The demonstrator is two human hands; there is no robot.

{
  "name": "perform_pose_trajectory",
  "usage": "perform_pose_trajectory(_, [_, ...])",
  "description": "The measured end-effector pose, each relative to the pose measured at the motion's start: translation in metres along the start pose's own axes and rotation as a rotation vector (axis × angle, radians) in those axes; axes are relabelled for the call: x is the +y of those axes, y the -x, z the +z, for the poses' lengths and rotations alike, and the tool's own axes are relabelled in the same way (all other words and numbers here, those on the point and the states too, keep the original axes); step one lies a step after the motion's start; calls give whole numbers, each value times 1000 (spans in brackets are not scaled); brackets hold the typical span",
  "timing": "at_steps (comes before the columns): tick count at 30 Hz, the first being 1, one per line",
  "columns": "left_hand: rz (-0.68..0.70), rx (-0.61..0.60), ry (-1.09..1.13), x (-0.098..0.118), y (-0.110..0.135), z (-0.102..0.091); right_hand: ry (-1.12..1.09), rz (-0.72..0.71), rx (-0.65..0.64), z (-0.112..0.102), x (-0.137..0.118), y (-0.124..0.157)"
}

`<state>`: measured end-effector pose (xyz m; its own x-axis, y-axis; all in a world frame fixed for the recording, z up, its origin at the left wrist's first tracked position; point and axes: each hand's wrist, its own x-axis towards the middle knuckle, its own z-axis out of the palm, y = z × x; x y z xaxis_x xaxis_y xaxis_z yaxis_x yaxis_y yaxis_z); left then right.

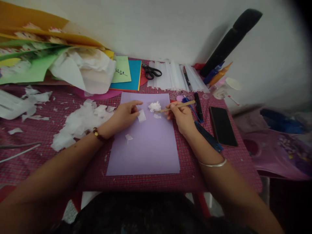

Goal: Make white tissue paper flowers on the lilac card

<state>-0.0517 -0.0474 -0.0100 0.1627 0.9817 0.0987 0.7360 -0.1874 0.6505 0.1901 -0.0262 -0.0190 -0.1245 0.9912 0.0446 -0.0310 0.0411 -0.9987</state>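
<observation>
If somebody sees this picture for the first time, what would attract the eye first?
Probably the purple sheet lying on the red checked cloth, with a small white paper cluster on its far half. Next, the right hand holds a flat wooden stick, whose tip is right by that cluster. The heap of white paper pieces left of the sheet would also stand out.

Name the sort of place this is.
Probably a paper-craft workspace, set up on a table against a wall; home or classroom, I can't tell. The heap of white paper scraps, the purple sheet and the black scissors show it.
</observation>
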Motion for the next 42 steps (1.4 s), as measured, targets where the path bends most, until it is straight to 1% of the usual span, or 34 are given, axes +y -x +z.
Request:
perform_pose_trajectory(2, [61,53,-146,0,2,3,50,-16,-30,1,0,1])
perform_pose_trajectory(4, [120,74,-241,0,2,5,92,-35,-51,1,0,2])
perform_pose_trajectory(6, [150,58,-261,-1,1,5,110,-55,-49,2,0,3])
perform_pose_trajectory(8, [141,45,-218,-3,0,3,114,-69,-35,1,1,3])
perform_pose_trajectory(12, [80,110,-36,-1,-1,-2,149,-61,-4,0,5,2])
perform_pose_trajectory(14, [86,130,95,2,0,-6,167,-52,3,0,6,2])
perform_pose_trajectory(16, [90,122,271,7,1,-10,166,-44,6,0,6,1])
perform_pose_trajectory(19, [19,42,587,13,3,-17,155,-37,5,1,4,2])
perform_pose_trajectory(21, [-51,-56,709,14,3,-18,149,-36,4,1,3,2])
perform_pose_trajectory(22, [-71,-107,686,14,3,-17,141,-36,5,2,2,2])
perform_pose_trajectory(23, [-72,-135,599,13,3,-16,130,-37,5,2,2,2])
perform_pose_trajectory(24, [-54,-129,465,11,3,-14,120,-39,2,2,2,2])
perform_pose_trajectory(27, [31,-47,15,6,2,-8,108,-45,-3,2,4,1])
perform_pose_trajectory(29, [44,-41,-110,4,2,-7,112,-48,-6,2,5,1])
perform_pose_trajectory(30, [41,-56,-115,3,2,-7,111,-50,-7,1,5,0])
perform_pose_trajectory(32, [31,-69,-50,2,1,-9,106,-51,-16,1,6,0])
perform_pose_trajectory(36, [-18,-32,256,-1,-3,-16,81,-57,-30,1,6,-1])
perform_pose_trajectory(38, [-30,-6,351,0,-2,-21,73,-64,-30,1,6,-1])
perform_pose_trajectory(40, [-15,-4,296,4,1,-25,75,-67,-26,1,7,-1])
perform_pose_trajectory(42, [24,-47,131,9,6,-27,82,-65,-27,1,7,-2])
